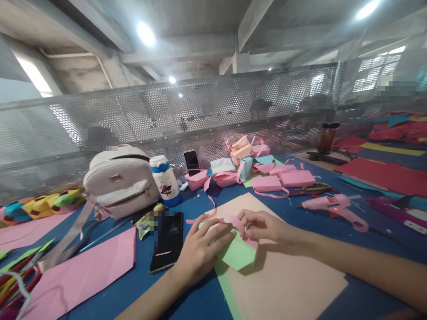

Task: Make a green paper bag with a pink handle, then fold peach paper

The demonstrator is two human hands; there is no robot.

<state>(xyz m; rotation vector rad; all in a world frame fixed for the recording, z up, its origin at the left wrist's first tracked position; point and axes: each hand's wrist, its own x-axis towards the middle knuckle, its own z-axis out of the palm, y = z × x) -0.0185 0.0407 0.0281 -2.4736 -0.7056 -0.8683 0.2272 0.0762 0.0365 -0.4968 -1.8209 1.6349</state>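
Observation:
A folded green and pink paper piece [237, 255] sits between my hands, above a stack of beige paper sheets [280, 284]. My left hand [204, 243] holds it from the left, its bent fingers lying over the upper part. At its upper right, my right hand [262, 226] pinches a curled pink paper strip [236, 222] with thumb and fingers. Where the strip meets the folded piece is partly covered by my fingers. Under the beige stack, the edge of a green sheet [228, 291] shows.
A pink glue gun [336, 204] with a red light lies to the right. Pink paper boxes with strips [267, 183] stand behind. On the left are a black phone [168, 244], a white backpack [116, 178], a bottle [166, 182] and pink sheets [93, 271]. Perforated metal panels [200, 111] border the back.

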